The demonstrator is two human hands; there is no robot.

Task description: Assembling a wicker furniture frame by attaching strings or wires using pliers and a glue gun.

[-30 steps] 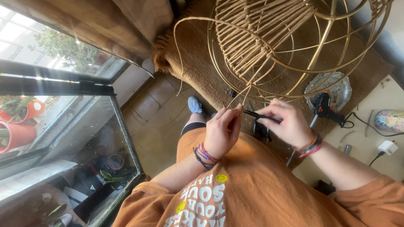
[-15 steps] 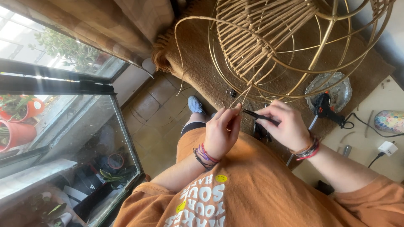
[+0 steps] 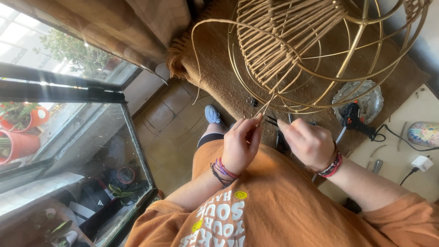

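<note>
- The work here is a wire-frame basket (image 3: 320,55), gold metal hoops and ribs with pale rattan strands (image 3: 279,45) woven through part of it. It sits at the top middle of the view, over a brown mat (image 3: 219,73), just beyond both hands.
- One loose strand end (image 3: 265,107) hangs off the bottom hoop, and that's the bit being handled.
- Left hand (image 3: 240,146) has thumb and fingertips pressed together on that strand end, pinching it right below the frame. Wrist is bent up, knuckles face the camera, and there's a stack of cord bracelets (image 3: 222,169) on the wrist.
- Right hand (image 3: 308,142) is curled closed around a dark slim tool (image 3: 272,121), tip pointing at the pinched strand. Looks like cutters or pliers, I can't tell which. Beaded bracelets on that wrist too.
- My take on doing this bit well: keep the strand taut with the pinch so it doesn't spring back, and bring the tool tip in close to the hoop so the end sits tidy against the weave.
- Further out: a black and orange glue gun (image 3: 352,116) resting on a silvery dish (image 3: 372,98), a white plug (image 3: 421,162) on the light floor at right, a glass tank (image 3: 91,151) and red plant pots (image 3: 23,137) on the left.
</note>
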